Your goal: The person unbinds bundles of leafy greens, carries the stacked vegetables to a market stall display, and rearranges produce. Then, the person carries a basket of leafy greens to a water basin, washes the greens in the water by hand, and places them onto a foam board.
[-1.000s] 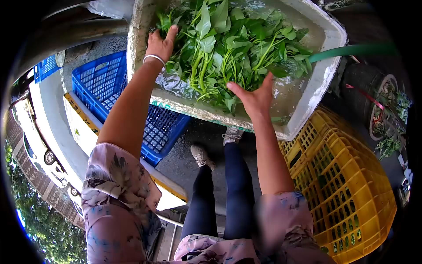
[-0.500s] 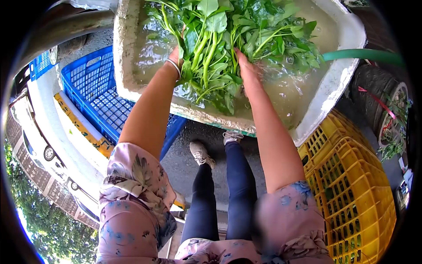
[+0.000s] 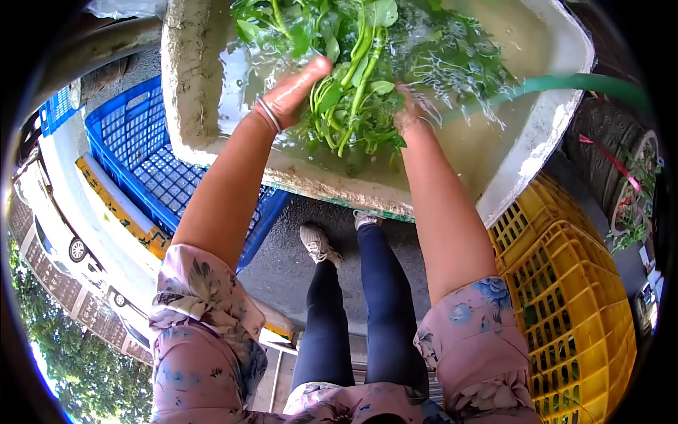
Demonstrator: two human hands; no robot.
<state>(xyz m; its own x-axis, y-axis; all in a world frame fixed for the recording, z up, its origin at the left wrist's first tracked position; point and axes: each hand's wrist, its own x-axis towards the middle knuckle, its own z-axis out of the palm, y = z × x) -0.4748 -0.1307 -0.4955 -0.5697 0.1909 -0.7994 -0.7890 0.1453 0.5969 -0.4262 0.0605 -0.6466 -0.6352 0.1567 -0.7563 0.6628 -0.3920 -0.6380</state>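
A bundle of leafy greens (image 3: 357, 85) with thick pale-green stems lies partly under cloudy water in a white foam tub (image 3: 187, 85). My left hand (image 3: 293, 92), with a bracelet at its wrist, grips the left side of the bundle. Its thumb shows on top and the other fingers are hidden beneath the stems. On the right side, my right hand (image 3: 411, 112) is partly under water against the greens, its fingers mostly hidden by leaves and ripples.
A green hose (image 3: 593, 83) runs over the tub's right side into the water. To the left stands a blue plastic crate (image 3: 134, 134). Stacked yellow crates (image 3: 565, 290) stand at the right, with some greens inside. My shoes (image 3: 318, 244) are on the pavement below the tub.
The greens have gone lower into the water, and splashes and ripples now show on the right. My left thumb has come into view, and my right hand has shifted slightly right.
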